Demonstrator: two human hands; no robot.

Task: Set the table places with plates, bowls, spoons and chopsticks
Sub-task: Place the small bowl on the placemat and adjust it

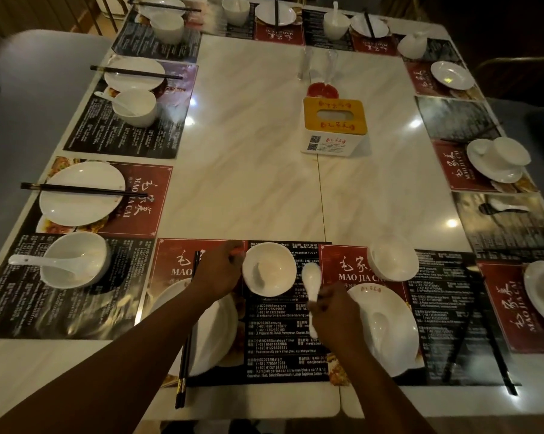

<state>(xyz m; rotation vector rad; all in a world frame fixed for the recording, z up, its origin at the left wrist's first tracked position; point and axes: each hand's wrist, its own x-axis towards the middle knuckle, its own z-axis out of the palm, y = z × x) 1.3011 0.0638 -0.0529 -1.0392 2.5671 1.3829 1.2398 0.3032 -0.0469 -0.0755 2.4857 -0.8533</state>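
Right now my right hand (333,314) is closed around the handle of a white spoon (312,285), with the scoop end pointing away from me and slightly left, toward the bowl (269,268) at the near place. My left hand (220,270) rests against the bowl's left rim, fingers curled on its edge, apparently steadying it; I cannot tell whether it truly grips or only touches.

What matters is this: the bowl lies just ahead and to the left of the spoon's tip, the two nearly touching at the bowl's right rim. The spoon's long axis runs roughly from my wrist up toward the bowl, so I judge that a short forward-left push and a tilt would lay the scoop inside with the handle leaning on the rim. My right hand is plainly the nearer one for that.

Left of the bowl, black chopsticks (186,339) run along the near plate (214,336). A second plate (386,327), to my right, already carries another spoon, and a second bowl (392,258) stands beyond it.
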